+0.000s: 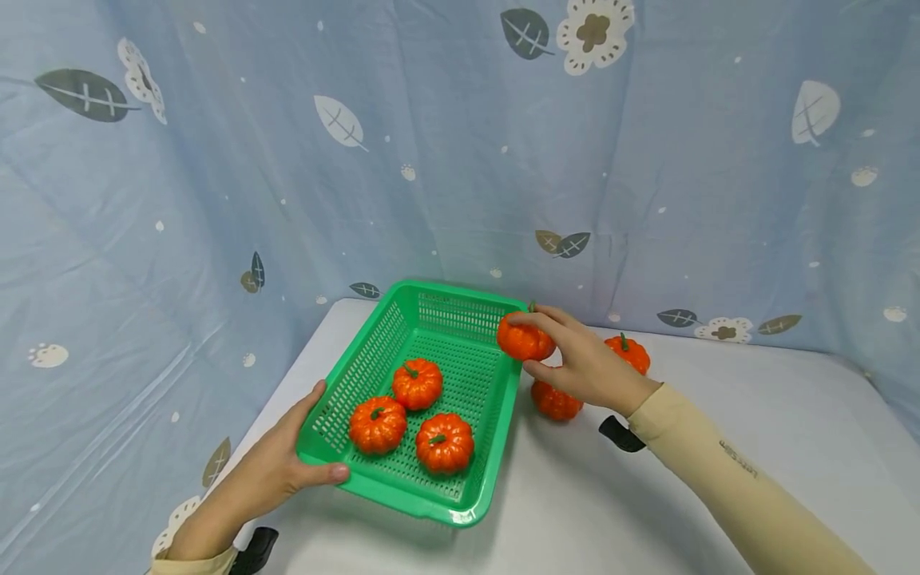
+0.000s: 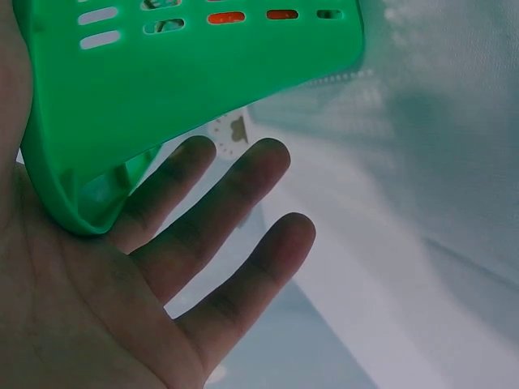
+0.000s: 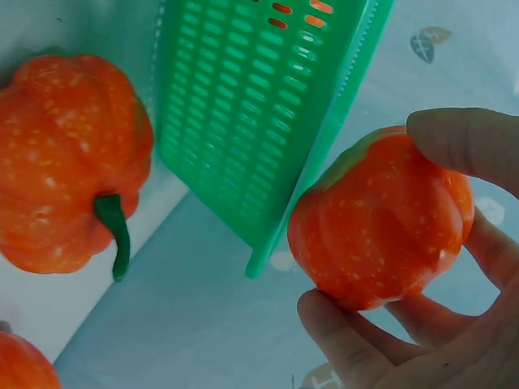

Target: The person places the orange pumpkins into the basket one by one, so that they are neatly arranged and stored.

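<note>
In the head view, my right hand (image 1: 592, 361) pinches a small orange pumpkin (image 1: 523, 342) between thumb and fingers, over the right rim of a green plastic basket (image 1: 391, 498). The right wrist view shows the same held pumpkin (image 3: 385, 227) beside the basket's slotted wall (image 3: 231, 121). My left hand (image 1: 276, 461) holds the basket's near left corner, thumb over the rim. Three of its fingers (image 2: 243, 300) stretch out beneath the corner in the left wrist view. Inside the basket sit three pumpkins (image 1: 377, 425), (image 1: 418, 383), (image 1: 445, 443) with green stems.
Right of the basket, two more pumpkins (image 1: 557, 402), (image 1: 628, 353) lie on the white table (image 1: 755, 447), partly hidden by my right hand. A blue curtain (image 1: 460, 160) with leaf and flower prints hangs behind the table and along its left side.
</note>
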Demonstrator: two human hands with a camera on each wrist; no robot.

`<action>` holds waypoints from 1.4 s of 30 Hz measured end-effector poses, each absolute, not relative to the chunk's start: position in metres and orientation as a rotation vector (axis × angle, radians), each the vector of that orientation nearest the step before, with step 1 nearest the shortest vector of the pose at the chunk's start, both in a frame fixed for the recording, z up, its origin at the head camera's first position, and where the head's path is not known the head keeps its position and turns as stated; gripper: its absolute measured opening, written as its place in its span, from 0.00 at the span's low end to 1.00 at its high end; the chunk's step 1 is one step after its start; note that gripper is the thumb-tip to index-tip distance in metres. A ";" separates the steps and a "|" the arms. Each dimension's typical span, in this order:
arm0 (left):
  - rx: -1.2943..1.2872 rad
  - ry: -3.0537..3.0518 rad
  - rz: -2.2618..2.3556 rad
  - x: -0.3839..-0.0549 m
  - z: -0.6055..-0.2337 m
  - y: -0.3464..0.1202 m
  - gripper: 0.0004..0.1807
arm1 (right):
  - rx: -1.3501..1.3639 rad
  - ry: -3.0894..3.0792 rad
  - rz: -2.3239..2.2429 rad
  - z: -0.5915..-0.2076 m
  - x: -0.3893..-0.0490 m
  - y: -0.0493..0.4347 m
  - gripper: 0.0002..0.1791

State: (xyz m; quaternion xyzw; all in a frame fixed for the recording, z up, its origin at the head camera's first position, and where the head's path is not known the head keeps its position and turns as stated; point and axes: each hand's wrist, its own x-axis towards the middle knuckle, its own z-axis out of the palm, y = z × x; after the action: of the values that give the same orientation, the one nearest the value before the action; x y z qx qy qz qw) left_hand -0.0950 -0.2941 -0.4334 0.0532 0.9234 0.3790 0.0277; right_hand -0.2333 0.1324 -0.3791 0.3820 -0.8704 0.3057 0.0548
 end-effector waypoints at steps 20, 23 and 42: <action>0.179 2.853 1.176 -0.095 -0.432 -0.294 0.66 | 1.431 -2.782 0.897 -0.372 -0.247 0.093 0.29; 0.175 2.855 1.176 -0.095 -0.433 -0.294 0.66 | 1.437 -2.812 0.882 -0.376 -0.247 0.085 0.29; 0.138 2.850 1.177 -0.094 -0.434 -0.296 0.67 | 1.528 -2.869 0.708 -0.402 -0.247 0.056 0.28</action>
State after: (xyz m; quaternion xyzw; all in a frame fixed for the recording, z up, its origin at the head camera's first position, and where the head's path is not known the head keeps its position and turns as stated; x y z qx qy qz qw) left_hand -0.0943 -0.2962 -0.4340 0.0448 0.9230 0.3813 0.0277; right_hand -0.2473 0.0560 -0.4015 0.4572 -0.8588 0.2119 -0.0923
